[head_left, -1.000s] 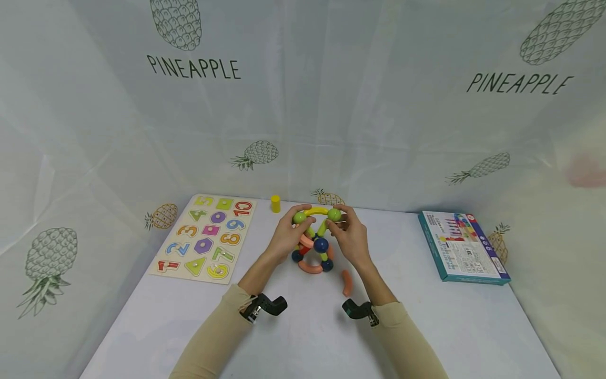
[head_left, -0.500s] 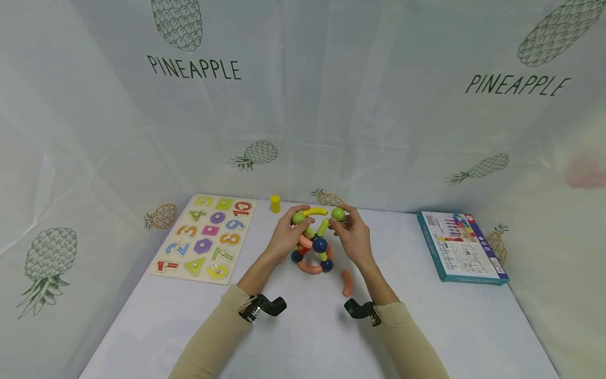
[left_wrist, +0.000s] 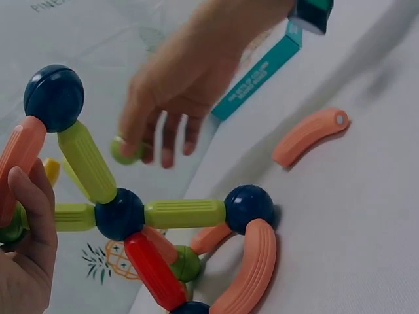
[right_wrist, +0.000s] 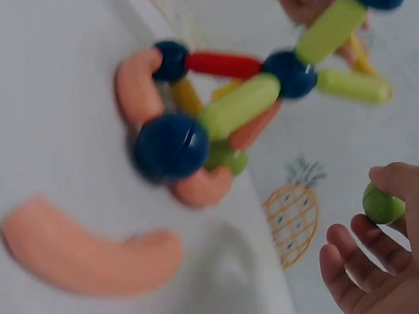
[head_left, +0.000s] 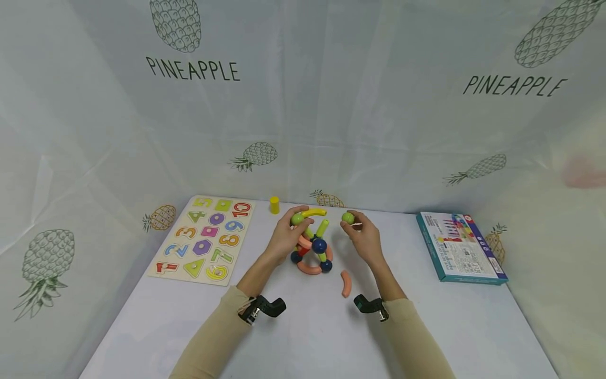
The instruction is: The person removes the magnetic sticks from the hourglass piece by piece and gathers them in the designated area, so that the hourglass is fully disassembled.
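Note:
A frame of magnetic rods and balls (left_wrist: pixel 120 214) stands on the table, with dark blue balls, lime rods, a red rod and curved orange rods. At its top left, my left hand (head_left: pixel 282 237) pinches a green ball (head_left: pixel 297 219) that carries a curved yellow rod (head_left: pixel 314 212), whose right end is free. My right hand (head_left: pixel 365 239), apart from the frame on its right, pinches a loose green ball (right_wrist: pixel 382 204) between thumb and index finger. In the right wrist view its other fingers are spread. A lime rod (head_left: pixel 322 228) points up with a bare end.
One curved orange rod (head_left: pixel 346 283) lies on the table near the frame. A number puzzle board (head_left: pixel 201 239) is at left, with a yellow cylinder (head_left: pixel 274 205) beside it at the back. At right lies a flat toy box (head_left: pixel 461 247).
My right hand has pulled the green ball off the yellow rod and the lime rod, then moved it right. My left hand stays nearly still, holding the other green ball.

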